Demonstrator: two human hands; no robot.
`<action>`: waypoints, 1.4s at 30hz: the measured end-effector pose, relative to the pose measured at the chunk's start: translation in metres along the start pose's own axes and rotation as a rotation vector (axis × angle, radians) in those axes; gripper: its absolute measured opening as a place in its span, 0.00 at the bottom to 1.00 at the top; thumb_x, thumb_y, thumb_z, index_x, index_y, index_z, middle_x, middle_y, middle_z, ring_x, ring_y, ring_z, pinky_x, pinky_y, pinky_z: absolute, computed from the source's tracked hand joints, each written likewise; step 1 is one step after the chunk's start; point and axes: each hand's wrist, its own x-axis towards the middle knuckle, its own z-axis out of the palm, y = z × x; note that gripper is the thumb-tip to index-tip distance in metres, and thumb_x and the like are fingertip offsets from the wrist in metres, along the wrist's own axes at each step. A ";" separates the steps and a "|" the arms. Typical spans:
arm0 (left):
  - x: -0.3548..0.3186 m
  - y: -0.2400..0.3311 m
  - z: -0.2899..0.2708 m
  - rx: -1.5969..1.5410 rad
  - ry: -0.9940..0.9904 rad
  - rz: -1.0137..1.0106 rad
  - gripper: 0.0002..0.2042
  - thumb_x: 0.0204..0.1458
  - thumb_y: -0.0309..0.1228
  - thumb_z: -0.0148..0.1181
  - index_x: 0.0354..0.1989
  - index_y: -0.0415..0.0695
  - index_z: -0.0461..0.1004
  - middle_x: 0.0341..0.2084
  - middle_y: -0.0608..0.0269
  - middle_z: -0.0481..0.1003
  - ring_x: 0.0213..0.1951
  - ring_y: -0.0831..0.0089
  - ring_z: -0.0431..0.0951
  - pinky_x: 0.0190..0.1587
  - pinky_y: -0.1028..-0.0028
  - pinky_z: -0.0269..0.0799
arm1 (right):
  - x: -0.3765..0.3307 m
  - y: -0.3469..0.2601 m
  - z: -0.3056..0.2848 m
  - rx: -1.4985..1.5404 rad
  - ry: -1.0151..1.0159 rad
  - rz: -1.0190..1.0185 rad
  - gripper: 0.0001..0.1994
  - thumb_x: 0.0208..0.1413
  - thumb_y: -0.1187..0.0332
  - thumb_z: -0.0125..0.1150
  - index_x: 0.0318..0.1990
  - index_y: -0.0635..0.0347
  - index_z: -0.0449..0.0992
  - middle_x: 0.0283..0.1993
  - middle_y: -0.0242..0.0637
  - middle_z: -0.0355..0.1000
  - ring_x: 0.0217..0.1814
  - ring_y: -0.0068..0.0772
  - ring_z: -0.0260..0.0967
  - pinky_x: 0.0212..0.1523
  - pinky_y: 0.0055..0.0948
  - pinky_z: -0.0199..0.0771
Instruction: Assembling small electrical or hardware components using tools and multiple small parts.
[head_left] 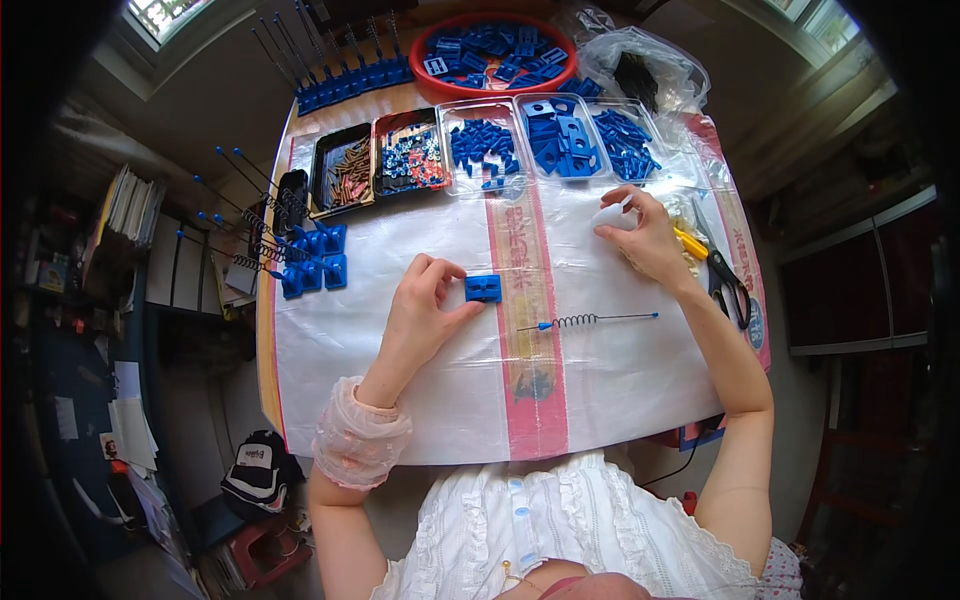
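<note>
My left hand [425, 305] grips a small blue plastic block [483, 289] at its left end, between thumb and fingers, over the white sheet. Farther right, my right hand [645, 235] pinches a small white rounded thing [612, 215] with a narrow tip; its exact kind I cannot make out. Below and between the hands lies a thin black rod with a coiled spring section [576, 321], a blue piece near its left end and a blue tip at its right. Yellow-and-black scissors [728, 285] rest beside my right wrist.
Along the back stand trays of brown screws [352, 172], small mixed metal parts [412, 158] and several blue plastic parts [563, 140]. A red basin [420, 80] holds blue pieces. Blue bases with spring rods [315, 268] stand at left, more [345, 88] at the far left.
</note>
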 end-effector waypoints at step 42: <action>-0.026 0.048 0.023 0.161 0.013 0.482 0.10 0.50 0.31 0.75 0.41 0.47 0.86 0.26 0.66 0.80 0.28 0.67 0.75 0.32 0.68 0.74 | -0.102 -0.113 0.004 -0.673 -0.127 -0.823 0.09 0.51 0.74 0.65 0.41 0.62 0.80 0.38 0.33 0.71 0.48 0.32 0.71 0.63 0.42 0.65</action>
